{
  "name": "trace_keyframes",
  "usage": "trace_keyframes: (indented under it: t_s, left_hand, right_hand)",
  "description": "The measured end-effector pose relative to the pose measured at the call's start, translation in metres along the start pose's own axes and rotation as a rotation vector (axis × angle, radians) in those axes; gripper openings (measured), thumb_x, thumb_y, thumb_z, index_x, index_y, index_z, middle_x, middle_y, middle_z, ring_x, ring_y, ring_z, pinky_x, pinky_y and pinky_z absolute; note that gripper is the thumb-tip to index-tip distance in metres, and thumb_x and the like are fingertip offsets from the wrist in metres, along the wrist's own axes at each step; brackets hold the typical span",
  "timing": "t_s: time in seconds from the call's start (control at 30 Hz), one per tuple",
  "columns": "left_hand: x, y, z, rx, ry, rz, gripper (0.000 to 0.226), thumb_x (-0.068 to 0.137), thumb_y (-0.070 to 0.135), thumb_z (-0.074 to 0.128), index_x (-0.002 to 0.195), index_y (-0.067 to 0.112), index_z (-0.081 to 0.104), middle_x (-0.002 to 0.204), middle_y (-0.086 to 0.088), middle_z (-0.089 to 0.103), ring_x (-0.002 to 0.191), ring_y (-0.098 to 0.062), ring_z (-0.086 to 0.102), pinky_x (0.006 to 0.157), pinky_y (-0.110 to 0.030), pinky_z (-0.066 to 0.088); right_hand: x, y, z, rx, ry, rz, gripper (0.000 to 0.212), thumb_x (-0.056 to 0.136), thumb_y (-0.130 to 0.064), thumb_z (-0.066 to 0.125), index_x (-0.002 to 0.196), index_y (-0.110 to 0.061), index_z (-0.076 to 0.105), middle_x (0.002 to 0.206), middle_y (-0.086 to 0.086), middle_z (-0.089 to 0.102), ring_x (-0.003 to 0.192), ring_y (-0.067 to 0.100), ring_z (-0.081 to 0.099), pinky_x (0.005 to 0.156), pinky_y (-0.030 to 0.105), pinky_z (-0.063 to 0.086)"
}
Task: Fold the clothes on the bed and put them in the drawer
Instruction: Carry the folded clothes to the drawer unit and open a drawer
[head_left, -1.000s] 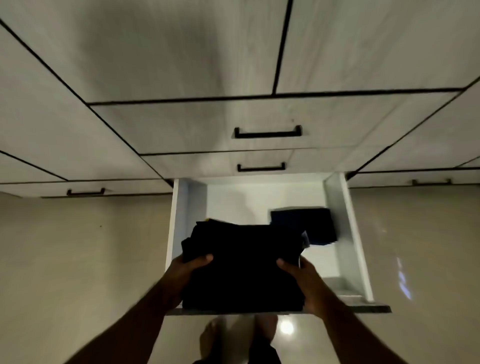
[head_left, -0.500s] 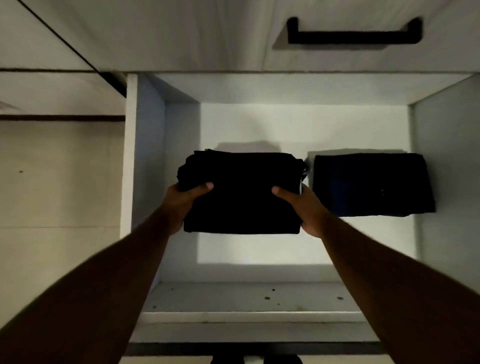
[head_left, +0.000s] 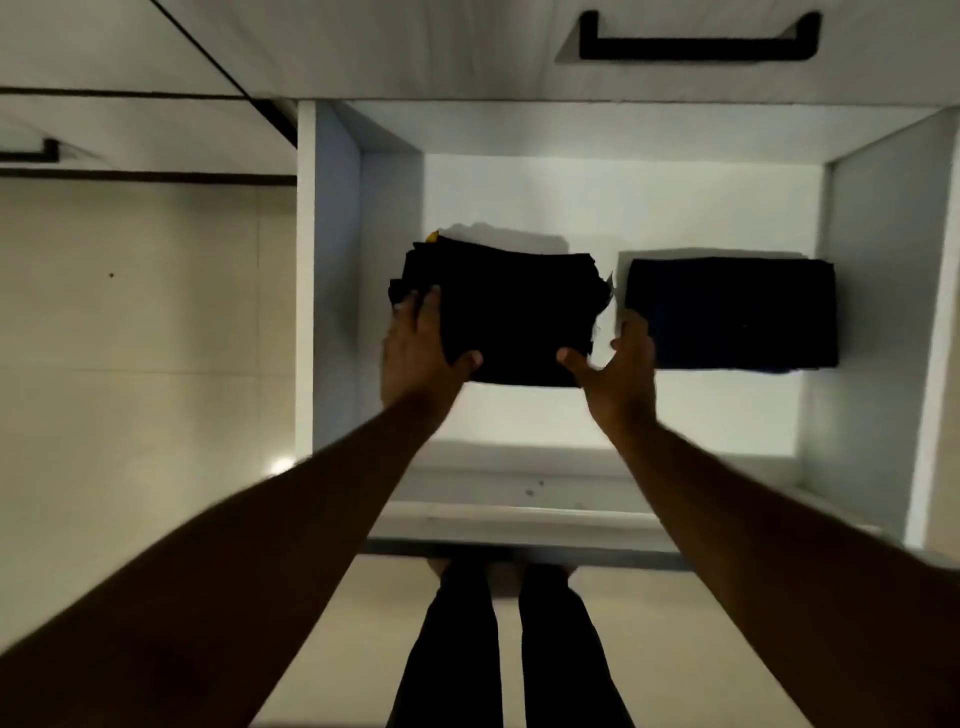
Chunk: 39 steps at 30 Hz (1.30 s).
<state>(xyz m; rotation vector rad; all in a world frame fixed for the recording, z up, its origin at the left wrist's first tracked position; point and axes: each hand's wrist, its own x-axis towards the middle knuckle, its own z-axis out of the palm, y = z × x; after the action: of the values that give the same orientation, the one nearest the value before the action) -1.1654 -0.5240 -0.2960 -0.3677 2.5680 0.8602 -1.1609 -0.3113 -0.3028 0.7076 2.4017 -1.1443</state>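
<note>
The white drawer (head_left: 332, 291) stands pulled open below the wardrobe front, its pale floor lit and its side walls rising left and right. Above it runs another drawer front with a black bar handle (head_left: 698, 44); a second dark handle (head_left: 31, 151) shows at the far left edge. Beige floor tiles (head_left: 130, 338) lie to the left of the drawer, and the person's dark trouser legs (head_left: 509, 654) show under its near rim.

Two folded garments lie inside the drawer, side by side with a narrow gap between them. The dark navy folded garment (head_left: 732, 314) lies flat against the right wall. The black folded garment (head_left: 506, 317) sits in the middle-left part of the drawer, a little yellow tag corner showing at its far left edge; whether it rests fully on the drawer floor cannot be told.

Both bare arms reach in from the near side. The left hand (head_left: 418, 358) lies along the left edge of the black folded garment, fingers stretched forward on that side and thumb hooked across its near left corner, so it grips the cloth. The right hand (head_left: 621, 369) is at the near right corner, in the gap between the two garments; its fingers are spread and loosely bent, the thumb tip just touching the black garment's corner, and it holds nothing
</note>
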Motion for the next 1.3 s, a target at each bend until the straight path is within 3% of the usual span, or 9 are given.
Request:
trace_keyframes:
  t_s: [0.17,0.33,0.43,0.57,0.77,0.97,1.13,1.23,1.3]
  left_hand:
    - [-0.110,0.007,0.014,0.573,-0.537,0.556,0.089,0.090,0.068,0.040,0.154,0.022,-0.003,0.160,-0.008,-0.015,0.143,-0.023,-0.022,0.119,-0.048,-0.009]
    - [-0.157,-0.005,0.037,0.777,-0.808,0.514,0.097,0.088,0.060,0.052,0.153,0.020,-0.009,0.159,-0.007,-0.020,0.146,-0.026,-0.018,0.116,-0.050,-0.013]
    - [-0.154,-0.020,0.051,0.888,-0.771,0.499,0.082,0.097,0.035,0.053,0.153,0.020,-0.006,0.162,-0.011,-0.004,0.148,-0.032,-0.005,0.115,-0.054,-0.008]
    - [-0.137,-0.021,0.056,0.929,-0.745,0.598,0.081,0.092,0.032,0.061,0.152,0.021,0.008,0.154,-0.012,0.025,0.140,-0.035,0.026,0.112,-0.056,0.020]
    - [-0.109,-0.018,0.027,0.993,-0.540,0.865,0.034,0.059,0.025,0.085,0.088,0.018,0.067,0.073,-0.002,0.063,0.071,-0.023,0.060,0.068,-0.036,0.048]
    - [-0.045,0.013,0.012,0.843,-0.113,0.766,0.020,0.049,0.002,0.071,0.054,0.017,0.058,0.049,0.000,0.051,0.048,-0.022,0.051,0.059,-0.031,0.045]
    - [-0.012,0.032,0.016,0.510,0.047,0.334,0.014,0.071,0.007,0.080,0.069,0.011,0.067,0.058,-0.007,0.062,0.055,-0.027,0.060,0.055,-0.031,0.052]
    - [-0.004,0.040,0.017,0.451,0.064,0.273,0.019,0.080,0.025,0.076,0.086,0.009,0.066,0.074,-0.012,0.066,0.072,-0.032,0.064,0.056,-0.035,0.053]
    - [0.001,0.044,0.018,0.444,0.097,0.229,0.029,0.080,0.031,0.077,0.094,0.007,0.066,0.086,-0.017,0.067,0.085,-0.037,0.063,0.062,-0.040,0.054]
  right_hand:
    - [-0.125,0.062,-0.037,-0.487,-0.559,-0.345,0.065,0.079,-0.050,0.066,0.134,-0.017,0.052,0.131,0.003,0.056,0.119,0.020,0.053,0.097,0.038,0.048]
    - [-0.148,0.112,-0.060,-0.847,-0.537,-0.544,0.062,0.054,-0.031,0.089,0.110,-0.019,0.066,0.102,0.000,0.069,0.090,0.021,0.068,0.073,0.033,0.058]
    - [-0.135,0.117,-0.059,-0.964,-0.502,-0.596,0.042,0.057,-0.008,0.080,0.095,-0.018,0.065,0.084,0.000,0.063,0.075,0.023,0.067,0.063,0.035,0.055]
    - [-0.120,0.113,-0.064,-1.113,-0.487,-0.748,0.041,0.050,-0.013,0.083,0.087,-0.017,0.066,0.081,0.004,0.061,0.063,0.025,0.062,0.055,0.036,0.050]
    - [-0.098,0.090,-0.069,-1.080,-0.392,-0.599,0.041,0.047,-0.027,0.089,0.078,-0.022,0.062,0.042,-0.001,0.051,0.029,0.021,0.049,0.035,0.020,0.030]
    - [-0.033,0.045,-0.071,-0.852,-0.154,-0.468,0.011,0.084,-0.018,0.068,0.089,-0.009,0.064,0.064,0.011,0.066,0.058,0.037,0.064,0.051,0.037,0.051]
    - [0.023,0.024,-0.094,-0.924,-0.350,-0.626,0.027,0.097,-0.024,0.053,0.119,-0.012,0.062,0.101,0.013,0.070,0.091,0.037,0.068,0.078,0.039,0.056]
    - [0.040,0.030,-0.101,-0.906,-0.309,-0.677,0.038,0.078,-0.007,0.076,0.116,-0.012,0.069,0.095,0.016,0.073,0.076,0.038,0.071,0.064,0.047,0.059]
    - [0.050,0.017,-0.096,-0.848,-0.318,-0.615,0.038,0.090,-0.007,0.063,0.126,-0.016,0.062,0.113,0.014,0.069,0.098,0.038,0.067,0.084,0.049,0.055]
